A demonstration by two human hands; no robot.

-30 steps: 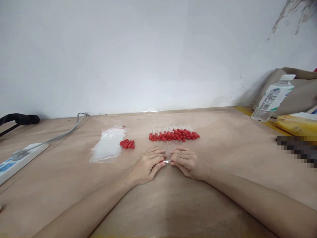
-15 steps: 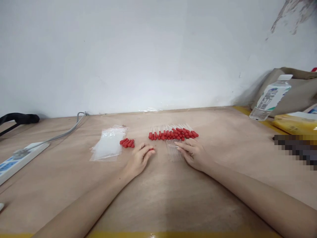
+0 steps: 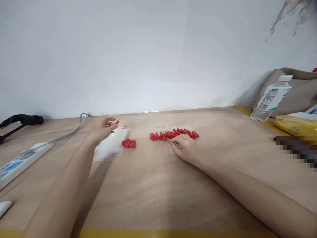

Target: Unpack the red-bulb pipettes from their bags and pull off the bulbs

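Note:
At the left, my left hand [image 3: 102, 129] is raised over a stack of clear zip bags [image 3: 112, 143]. A small red rubber bulb [image 3: 117, 122] shows at its fingertips, between thumb and forefinger. Just right of the bags lie several loose red bulbs [image 3: 129, 143]. My right hand [image 3: 185, 148] rests low at the centre, fingers curled and closed over a bunch of thin clear tubes [image 3: 172, 153]; its fingertips pinch the upper end of a tube. Beyond it runs a row of droppers [image 3: 163, 135], clear tubes with red bulbs towards me, partly covered by the right hand.
A white power strip [image 3: 27, 162] with a grey cable lies at the left, near a black curved object [image 3: 22, 121]. On the right stand a tilted water bottle [image 3: 271, 99], a grey-beige bag [image 3: 302, 86] and a yellow package [image 3: 297, 125]. A wall closes off the back.
My left hand has moved left and away from me, from beside the loose bulbs to above the bags. The right hand has shifted slightly left, its fingers now at the tubes' upper ends.

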